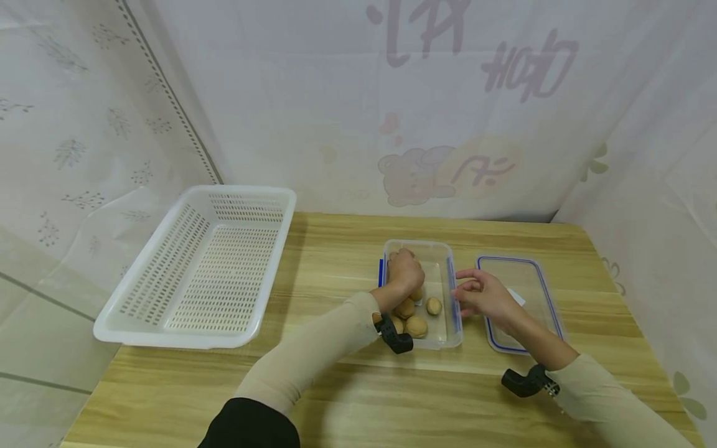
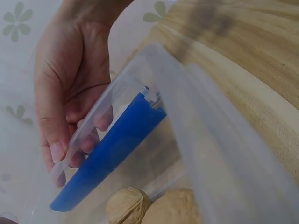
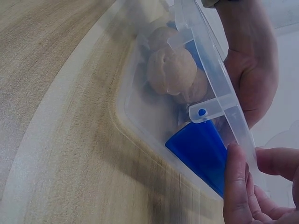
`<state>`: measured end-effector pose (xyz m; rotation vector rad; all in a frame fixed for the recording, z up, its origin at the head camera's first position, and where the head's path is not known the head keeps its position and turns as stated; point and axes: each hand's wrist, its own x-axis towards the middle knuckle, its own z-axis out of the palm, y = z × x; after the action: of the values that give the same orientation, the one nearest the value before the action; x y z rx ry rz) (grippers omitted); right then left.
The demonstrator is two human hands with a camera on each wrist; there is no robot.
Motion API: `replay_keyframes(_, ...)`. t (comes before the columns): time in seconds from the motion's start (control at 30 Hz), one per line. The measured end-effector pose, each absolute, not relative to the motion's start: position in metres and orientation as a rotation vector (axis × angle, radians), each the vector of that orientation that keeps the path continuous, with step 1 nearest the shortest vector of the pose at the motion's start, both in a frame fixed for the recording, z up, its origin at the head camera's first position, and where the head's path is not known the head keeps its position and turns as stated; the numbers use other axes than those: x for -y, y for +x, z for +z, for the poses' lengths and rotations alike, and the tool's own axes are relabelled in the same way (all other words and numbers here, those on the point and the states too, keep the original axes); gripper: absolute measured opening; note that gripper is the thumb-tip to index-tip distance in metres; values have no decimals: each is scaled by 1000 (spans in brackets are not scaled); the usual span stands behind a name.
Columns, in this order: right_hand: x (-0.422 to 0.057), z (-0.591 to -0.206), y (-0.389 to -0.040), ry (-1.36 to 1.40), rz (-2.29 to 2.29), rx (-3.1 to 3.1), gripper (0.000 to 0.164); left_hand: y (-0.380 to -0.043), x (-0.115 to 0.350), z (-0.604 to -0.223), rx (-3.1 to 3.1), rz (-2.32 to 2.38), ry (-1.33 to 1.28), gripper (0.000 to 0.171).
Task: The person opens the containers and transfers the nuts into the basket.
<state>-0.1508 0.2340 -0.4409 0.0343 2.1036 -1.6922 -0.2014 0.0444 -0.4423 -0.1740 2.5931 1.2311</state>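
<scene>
A clear plastic food box (image 1: pixel 439 249) with blue side latches holds several walnuts (image 1: pixel 416 326); one walnut (image 1: pixel 434 305) lies apart from the cluster. My left hand (image 1: pixel 406 272) reaches down into the box's far left part, fingers curled; whether a walnut is within them is hidden. At the box's right side, my right hand (image 1: pixel 486 297) pinches the wall's rim between thumb and fingers, close to a blue latch (image 3: pixel 198 151). The left wrist view shows this same right hand (image 2: pixel 74 88) across the box, and walnuts (image 2: pixel 128 205) along the bottom edge.
A clear lid (image 1: pixel 538 333) with a blue seal lies flat right of the box, partly beneath my right forearm. To the left stands a large white slotted basket (image 1: pixel 269 274) on the wooden table (image 1: pixel 336 261). Printed curtains (image 1: pixel 336 93) hang behind the table.
</scene>
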Motion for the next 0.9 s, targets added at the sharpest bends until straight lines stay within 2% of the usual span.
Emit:
replay_keyframes(0.47,-233,-442,-151,43,-1700,-2114,53,-198,-45,-444,-2669,1235,-151,31)
replay_keyframes(0.9,-233,-442,-151,37,-1703,-2113,54,-202,-41,-443,-2634,1286,2,37)
